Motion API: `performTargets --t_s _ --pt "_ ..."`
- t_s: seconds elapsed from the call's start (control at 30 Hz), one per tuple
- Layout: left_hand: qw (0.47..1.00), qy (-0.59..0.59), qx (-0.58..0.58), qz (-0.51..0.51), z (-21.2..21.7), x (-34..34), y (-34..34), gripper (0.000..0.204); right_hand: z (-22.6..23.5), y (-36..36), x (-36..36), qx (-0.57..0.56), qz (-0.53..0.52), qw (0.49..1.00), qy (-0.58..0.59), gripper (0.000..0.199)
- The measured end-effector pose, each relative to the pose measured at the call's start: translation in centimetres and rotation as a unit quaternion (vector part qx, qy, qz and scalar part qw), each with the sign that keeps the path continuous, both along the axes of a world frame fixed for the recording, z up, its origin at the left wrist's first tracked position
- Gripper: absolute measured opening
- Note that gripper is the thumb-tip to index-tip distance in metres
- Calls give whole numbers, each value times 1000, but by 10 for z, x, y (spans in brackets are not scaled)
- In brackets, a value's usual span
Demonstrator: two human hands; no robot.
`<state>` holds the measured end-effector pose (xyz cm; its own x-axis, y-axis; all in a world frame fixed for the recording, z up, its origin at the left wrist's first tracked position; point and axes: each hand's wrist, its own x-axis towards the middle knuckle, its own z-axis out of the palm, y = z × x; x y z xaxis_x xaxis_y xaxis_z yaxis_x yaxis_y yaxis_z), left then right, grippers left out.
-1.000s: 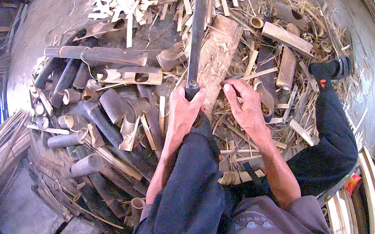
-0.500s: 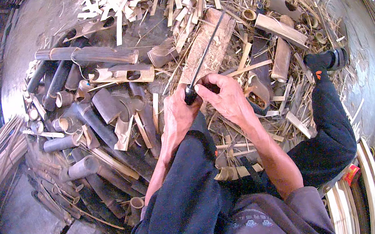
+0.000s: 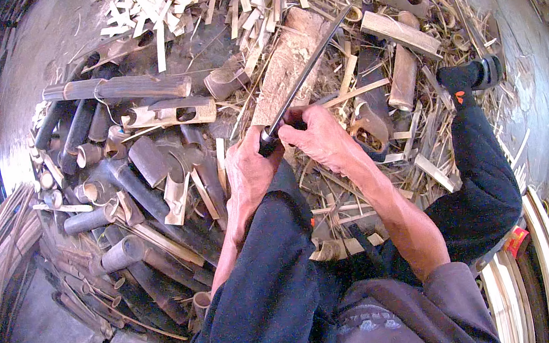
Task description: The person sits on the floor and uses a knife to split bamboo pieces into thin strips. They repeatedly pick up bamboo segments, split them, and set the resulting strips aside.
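A long, narrow knife [image 3: 308, 70] with a black handle points up and away to the right, its blade passing over a pale, rough wooden block [image 3: 284, 65]. My left hand [image 3: 249, 168] is closed round the handle, just above my raised knee. Close beside it, my right hand [image 3: 326, 139] pinches at the base of the blade with thumb and curled fingers; part of that grip is hidden. Right of this hand lies a cut bamboo piece [image 3: 371, 133] with a hollow opening.
Dark bamboo tubes [image 3: 139, 183] are heaped on the left, with a long bamboo pole [image 3: 115, 88] above them. Pale split strips [image 3: 157, 9] pile at the far side. Shavings surround a squared wood piece [image 3: 401, 33] at right. Long pale slats [image 3: 546, 259] stand at lower right.
The knife has swung its tip to the right and turned, so more of the blade's width shows. Both hands stay together at its base. The whole view has shifted slightly.
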<state>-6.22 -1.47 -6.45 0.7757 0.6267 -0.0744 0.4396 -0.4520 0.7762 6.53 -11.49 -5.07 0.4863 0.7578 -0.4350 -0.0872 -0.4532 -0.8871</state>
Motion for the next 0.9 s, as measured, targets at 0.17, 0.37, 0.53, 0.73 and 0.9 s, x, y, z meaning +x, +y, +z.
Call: performTargets --t_s 0.17,0.37,0.53,0.73,0.9 --pt "1000 -10 5 -4 -7 3 -2 27 -8 -1 -13 6 -44 996 -72 36" --pt "999 -3 34 -17 -10 8 0 27 -1 0 -10 -8 -67 994 -91 34" --pt "999 1 32 -9 -8 6 0 24 5 0 -7 -8 -70 995 -76 32" --pt "999 39 18 25 -12 7 2 22 -6 -3 -5 -33 -92 986 -138 26" --pt "997 17 -13 68 4 -1 -4 25 -26 -22 16 17 -81 989 -120 20"
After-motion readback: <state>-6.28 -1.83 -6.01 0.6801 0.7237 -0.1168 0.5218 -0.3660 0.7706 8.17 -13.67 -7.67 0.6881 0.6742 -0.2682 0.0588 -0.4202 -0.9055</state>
